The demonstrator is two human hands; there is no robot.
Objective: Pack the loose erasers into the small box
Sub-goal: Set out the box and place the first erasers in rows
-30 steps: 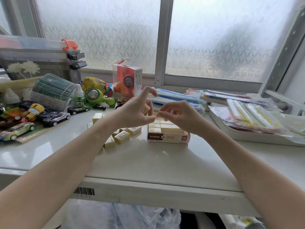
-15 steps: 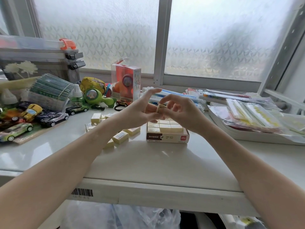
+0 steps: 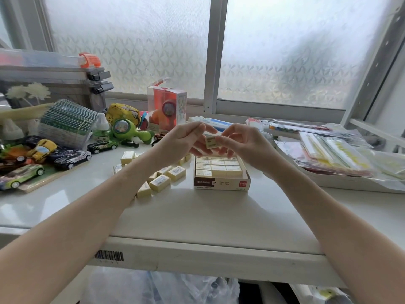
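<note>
Right hand (image 3: 245, 145) pinches one small pale-yellow rectangular eraser (image 3: 211, 142) at its fingertips, held in the air just above the far end of the small open cardboard box (image 3: 221, 183), which sits on the white tabletop (image 3: 197, 216) with rows of erasers already inside. Left hand (image 3: 184, 141) hovers close beside it, fingers loosely curled and touching the eraser's other end; grip unclear. Loose pale-yellow erasers (image 3: 160, 183) lie scattered on the table left of the box.

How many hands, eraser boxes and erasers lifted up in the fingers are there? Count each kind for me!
Hands: 2 (left hand, right hand)
small box: 1
held eraser: 1
Total: 4
</note>
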